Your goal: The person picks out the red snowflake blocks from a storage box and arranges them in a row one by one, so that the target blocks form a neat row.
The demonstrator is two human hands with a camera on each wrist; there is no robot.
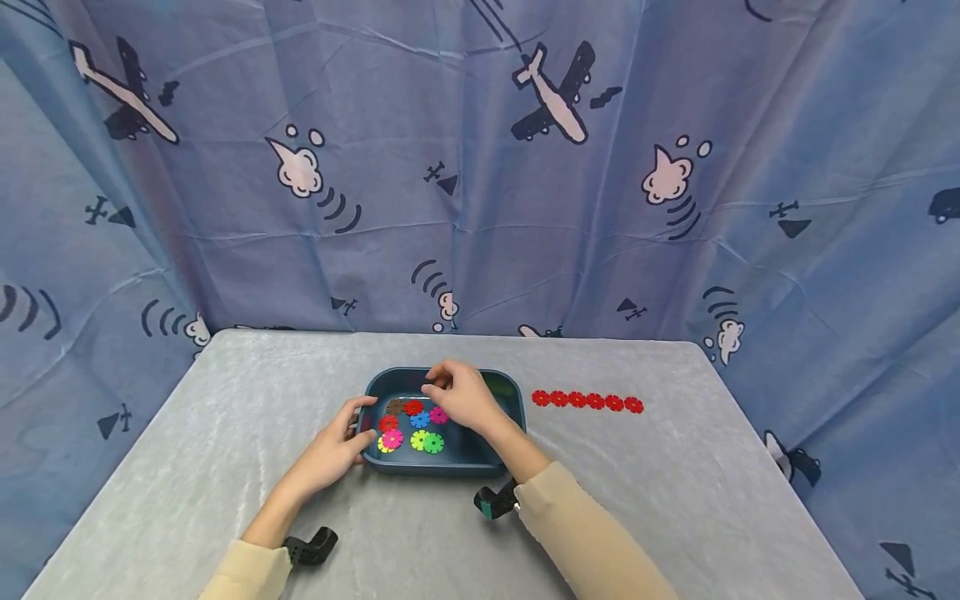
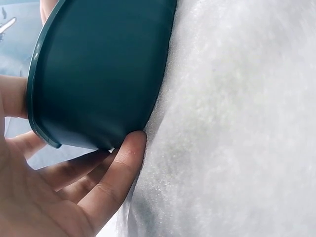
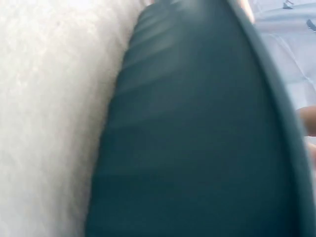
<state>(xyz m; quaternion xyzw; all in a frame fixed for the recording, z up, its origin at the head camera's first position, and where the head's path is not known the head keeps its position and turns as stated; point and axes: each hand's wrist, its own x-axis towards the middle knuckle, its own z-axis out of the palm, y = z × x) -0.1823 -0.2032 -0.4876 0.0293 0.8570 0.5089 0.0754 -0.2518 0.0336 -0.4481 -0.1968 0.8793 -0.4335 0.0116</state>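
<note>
A dark teal plastic tray (image 1: 465, 468) lies on the table with several toothed plastic discs inside: a brown disc (image 1: 394, 407), a blue disc (image 1: 420, 419), a green disc (image 1: 433, 443), plus red, pink and yellow ones. My left hand (image 1: 330, 454) grips the tray's left end, thumb at the rim; in the left wrist view its fingers touch the outer wall (image 2: 103, 74) near the base. Above the tray's back half is my right hand (image 1: 467, 402), fingers bent and thumb apart from them, no disc visible between. The right wrist view mostly shows the tray's side (image 3: 197, 128).
Right of the tray, several red discs (image 1: 577, 400) form a straight row on the pale cloth-covered table (image 1: 675, 500). A blue curtain (image 1: 390, 275) printed with planes hangs behind the table's back edge. Black camera mounts sit at both wrists.
</note>
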